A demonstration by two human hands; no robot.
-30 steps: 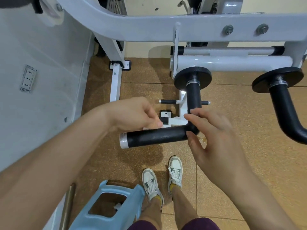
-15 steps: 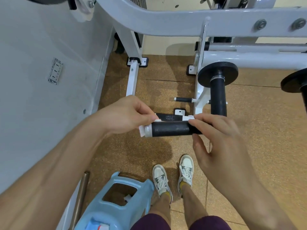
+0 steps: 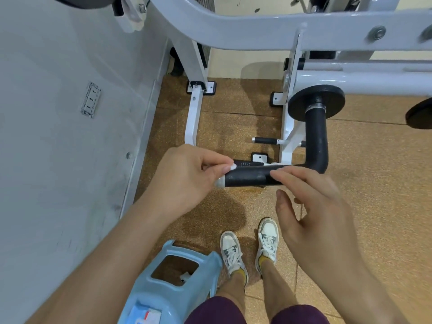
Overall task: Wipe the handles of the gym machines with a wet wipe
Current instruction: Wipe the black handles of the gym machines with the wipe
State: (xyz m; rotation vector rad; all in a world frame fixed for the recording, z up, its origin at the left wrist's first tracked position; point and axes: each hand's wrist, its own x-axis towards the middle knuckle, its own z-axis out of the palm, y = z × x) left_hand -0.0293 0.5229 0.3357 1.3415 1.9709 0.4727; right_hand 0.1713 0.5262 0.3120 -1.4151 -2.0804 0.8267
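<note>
- The grey wall (image 3: 58,160) fills the left side.
- The pale machine frame (image 3: 233,31) crosses the far side, and its white legs stand on the floor (image 3: 374,183) of brown tiles.
- The right hand (image 3: 315,213) is at centre right. Its straight fingers lie on top of the handle's middle, and the thumb is spread wide below, clear of the bar. It holds nothing that I can make out.
- The left hand (image 3: 184,178) is at the handle's free left end. Its thumb and forefinger are pressed together, pinching the wipe, and the other fingers are curled in.
- A blue stool (image 3: 163,298) stands near, left of the feet, with a packet (image 3: 145,314) on its near edge.
- The black handle (image 3: 247,178) is an L-shaped bar. Its near part runs left to right between the hands. At the right it bends away toward a black disc (image 3: 301,101) on the frame.
- Two white shoes (image 3: 231,251) stand on the floor just below the handle.
- A socket (image 3: 91,99) is set in the wall, far left.
- Only a small white bit of the wipe (image 3: 233,166) shows at the left fingertips. It touches the far upper side of the handle near its capped end, and the rest is hidden.
</note>
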